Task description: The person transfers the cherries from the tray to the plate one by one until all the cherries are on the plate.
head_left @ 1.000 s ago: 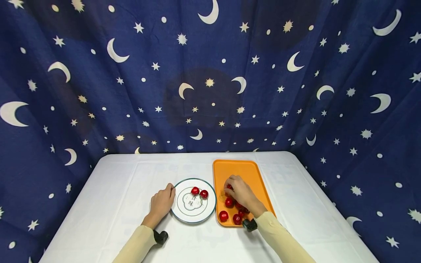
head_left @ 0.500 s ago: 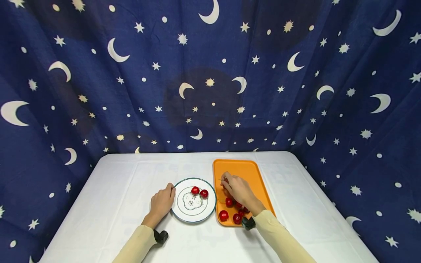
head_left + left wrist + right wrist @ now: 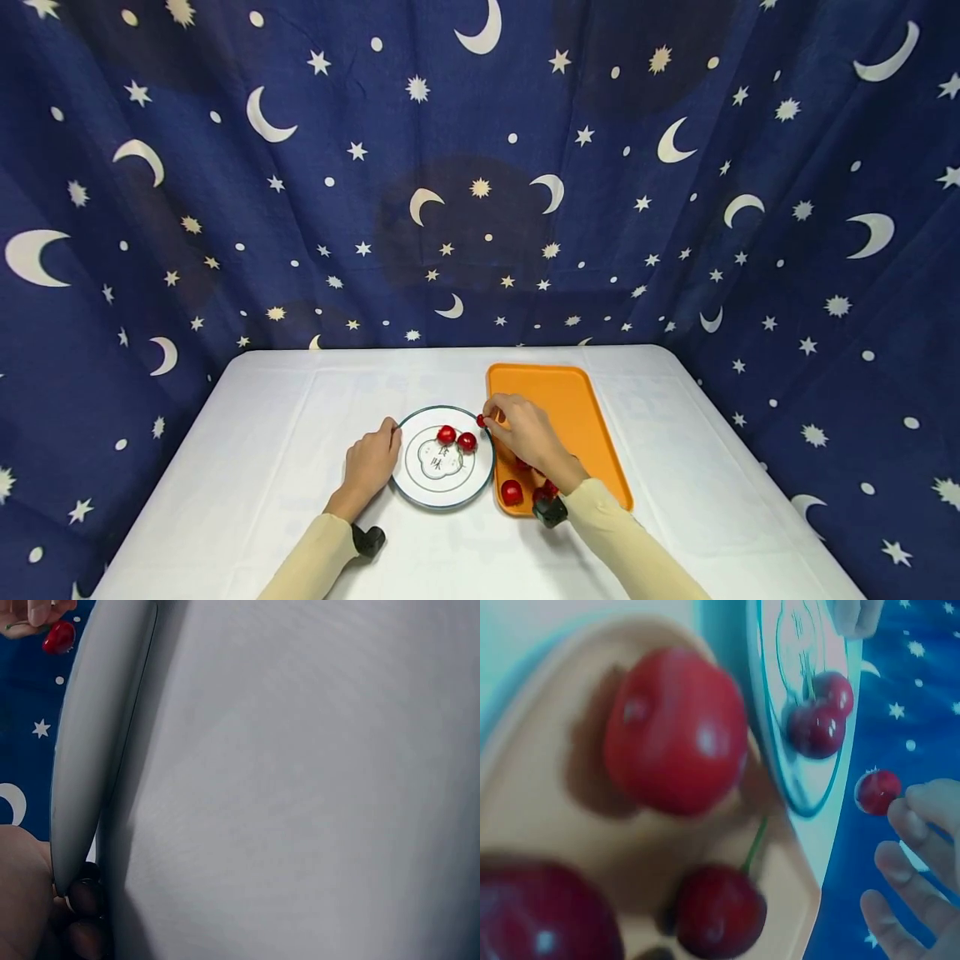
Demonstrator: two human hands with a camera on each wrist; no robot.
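Observation:
My left hand point(image 3: 371, 457) grips the left rim of a white plate point(image 3: 420, 493) with a dark green edge; in the left wrist view the thumb and fingers lie on either side of the rim. Two red cherries point(image 3: 467, 442) lie on the plate. Over the gap between plate and orange tray point(image 3: 558, 379), my right hand point(image 3: 525, 429) pinches another cherry point(image 3: 481, 421). That cherry point(image 3: 58, 637) hangs from the fingers in the left wrist view, its green stem between them. More cherries point(image 3: 512, 492) lie in the tray's near end, partly hidden by the right hand and wrist.
The tray stands right beside the plate on a white-covered table point(image 3: 300, 408). A blue curtain point(image 3: 480, 167) with moons and stars hangs behind and at both sides. Each wrist wears a black camera point(image 3: 367, 542).
My right hand has risen from among the cherries in the tray and moved left to the plate's right edge, carrying one cherry. The left hand and plate have stayed in place.

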